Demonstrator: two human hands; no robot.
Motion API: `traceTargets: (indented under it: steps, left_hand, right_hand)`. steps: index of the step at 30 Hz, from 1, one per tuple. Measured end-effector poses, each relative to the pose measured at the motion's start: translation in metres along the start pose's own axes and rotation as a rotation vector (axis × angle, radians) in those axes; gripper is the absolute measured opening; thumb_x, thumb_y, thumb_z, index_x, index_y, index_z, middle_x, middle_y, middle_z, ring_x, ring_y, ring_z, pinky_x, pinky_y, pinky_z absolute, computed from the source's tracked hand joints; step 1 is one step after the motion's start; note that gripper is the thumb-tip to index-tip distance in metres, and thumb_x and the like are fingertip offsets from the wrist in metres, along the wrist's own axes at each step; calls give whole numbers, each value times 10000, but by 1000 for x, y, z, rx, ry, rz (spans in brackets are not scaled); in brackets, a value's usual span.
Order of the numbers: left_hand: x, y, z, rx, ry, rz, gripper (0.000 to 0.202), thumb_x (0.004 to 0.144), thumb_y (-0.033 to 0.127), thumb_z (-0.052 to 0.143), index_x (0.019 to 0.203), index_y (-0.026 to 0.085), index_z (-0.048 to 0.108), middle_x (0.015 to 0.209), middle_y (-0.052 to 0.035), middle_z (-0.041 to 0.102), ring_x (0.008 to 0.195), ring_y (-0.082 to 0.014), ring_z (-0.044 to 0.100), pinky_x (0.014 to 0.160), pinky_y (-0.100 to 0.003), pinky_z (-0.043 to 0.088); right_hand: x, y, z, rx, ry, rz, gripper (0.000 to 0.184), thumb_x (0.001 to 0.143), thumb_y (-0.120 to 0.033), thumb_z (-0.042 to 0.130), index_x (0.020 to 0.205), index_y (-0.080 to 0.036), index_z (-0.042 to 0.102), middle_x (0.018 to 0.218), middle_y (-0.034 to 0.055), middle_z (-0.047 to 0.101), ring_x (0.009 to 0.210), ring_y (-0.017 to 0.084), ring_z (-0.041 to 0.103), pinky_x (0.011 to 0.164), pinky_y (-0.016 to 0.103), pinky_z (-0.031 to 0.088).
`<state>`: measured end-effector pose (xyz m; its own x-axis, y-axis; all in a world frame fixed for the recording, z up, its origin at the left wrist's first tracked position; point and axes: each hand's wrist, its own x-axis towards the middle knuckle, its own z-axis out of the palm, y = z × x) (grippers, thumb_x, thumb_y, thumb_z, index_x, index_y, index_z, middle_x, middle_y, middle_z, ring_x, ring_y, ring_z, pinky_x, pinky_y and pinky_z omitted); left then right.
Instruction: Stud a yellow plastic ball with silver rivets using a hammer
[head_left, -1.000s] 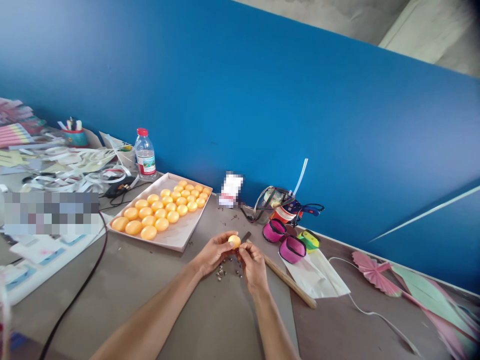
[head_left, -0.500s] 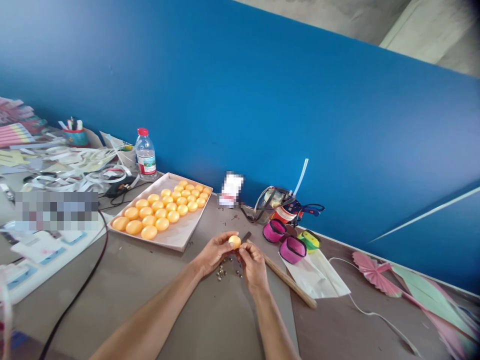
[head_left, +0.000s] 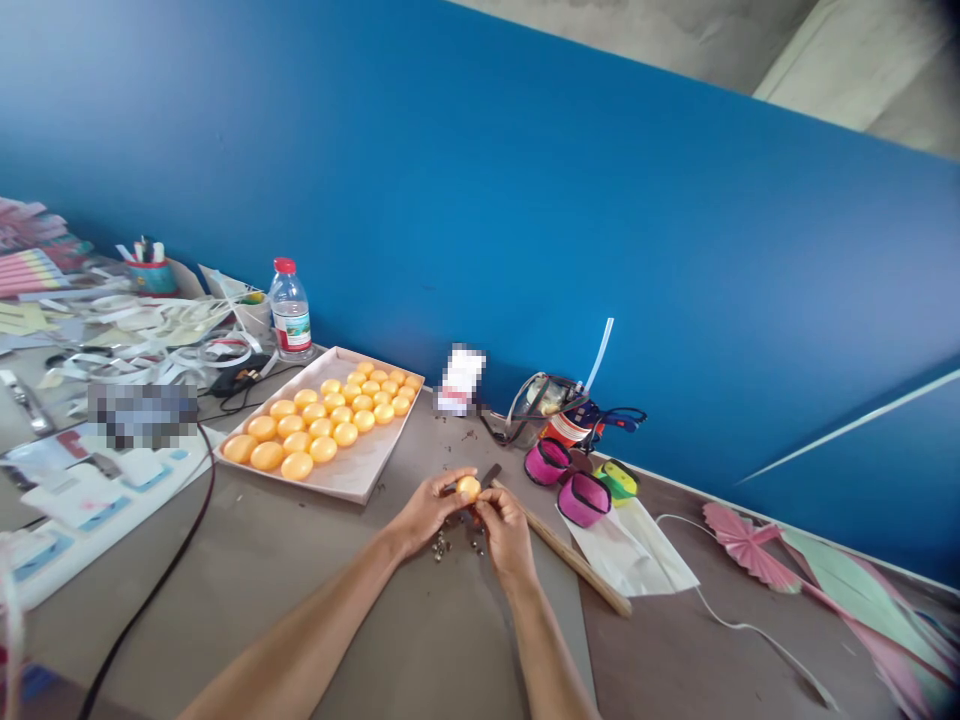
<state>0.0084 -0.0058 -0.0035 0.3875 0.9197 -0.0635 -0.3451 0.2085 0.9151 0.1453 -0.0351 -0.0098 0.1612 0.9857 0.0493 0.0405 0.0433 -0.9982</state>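
Observation:
My left hand holds an orange table tennis ball between thumb and fingers, above the table. Against the ball's lower right side, my right hand is closed in a pinch; whatever is between its fingertips is too small to make out. Beneath the hands, several small shiny metal pieces lie scattered on the table. A tool with a long wooden handle and a dark metal end rests just right of my right hand, partly hidden behind it. To the left, a shallow tray carries rows of similar orange balls.
Behind the tray stands a water bottle with a red cap. Purple bands and a white sheet lie at the right. A power strip with a black cable occupies the left. A blue partition closes off the back.
Both hands keep nearly the same place and grip on the ball. The view has shifted very slightly.

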Motion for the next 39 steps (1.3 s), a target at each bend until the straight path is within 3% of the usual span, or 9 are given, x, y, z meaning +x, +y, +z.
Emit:
traceTargets:
  steps: [4, 8, 14, 18, 21, 26, 33, 39]
  left_hand:
    - [0, -2, 0, -15, 6, -24, 479, 652, 290, 687, 1110, 176, 609, 922, -43, 641, 747, -148, 554, 659, -223, 409]
    - [0, 0, 1, -46, -8, -43, 457, 647, 273, 694, 1087, 174, 621, 923, -48, 639, 757, -149, 558, 685, -237, 417]
    - [2, 6, 6, -316, -27, -66, 416, 642, 257, 712, 1030, 142, 617, 847, -56, 635, 719, -146, 596, 754, -306, 451]
    - [4, 7, 1, -381, 9, -85, 406, 693, 284, 676, 1066, 154, 583, 893, -77, 636, 739, -156, 622, 741, -299, 471]
    - [5, 7, -3, -412, 24, -67, 399, 718, 298, 652, 1079, 154, 560, 891, -85, 637, 749, -165, 630, 720, -291, 484]
    - [5, 6, -2, -438, 32, -54, 385, 716, 302, 655, 1054, 146, 558, 885, -92, 634, 731, -162, 634, 687, -281, 496]
    - [6, 5, -4, -456, 45, -53, 379, 713, 295, 658, 1051, 151, 562, 872, -88, 636, 712, -158, 632, 662, -270, 492]
    - [6, 6, -3, -436, 47, -57, 364, 720, 287, 651, 1042, 146, 560, 875, -90, 640, 715, -155, 632, 678, -263, 485]
  right_hand:
    - [-1, -2, 4, -20, 87, -58, 135, 694, -318, 593, 692, -193, 545, 574, -42, 494, 531, 109, 441, 531, 230, 359]
    - [0, -1, 7, 67, 107, -9, 199, 661, -355, 627, 706, -201, 509, 601, -46, 502, 509, 101, 436, 501, 230, 357]
    - [3, -5, -1, 79, 106, -54, 224, 726, -416, 555, 721, -192, 533, 533, -48, 474, 496, 103, 425, 514, 233, 348]
    - [5, -3, -12, -196, 161, -172, 189, 730, -353, 552, 796, -184, 605, 688, 17, 585, 640, 150, 510, 635, 274, 386]
    - [4, 2, -15, -508, 86, -284, 137, 717, -264, 555, 809, -204, 636, 807, 50, 618, 757, 187, 537, 727, 309, 374]
    - [-2, 7, -10, -956, -23, -326, 179, 702, -203, 581, 864, -223, 655, 878, 72, 611, 888, 237, 525, 815, 363, 320]
    - [-9, 2, 0, -1043, -149, -382, 154, 758, -209, 532, 875, -233, 630, 874, 51, 591, 873, 213, 496, 790, 337, 302]
    - [-9, -1, 5, -1019, -136, -377, 160, 784, -154, 458, 747, -205, 605, 798, 42, 596, 811, 188, 505, 752, 316, 287]
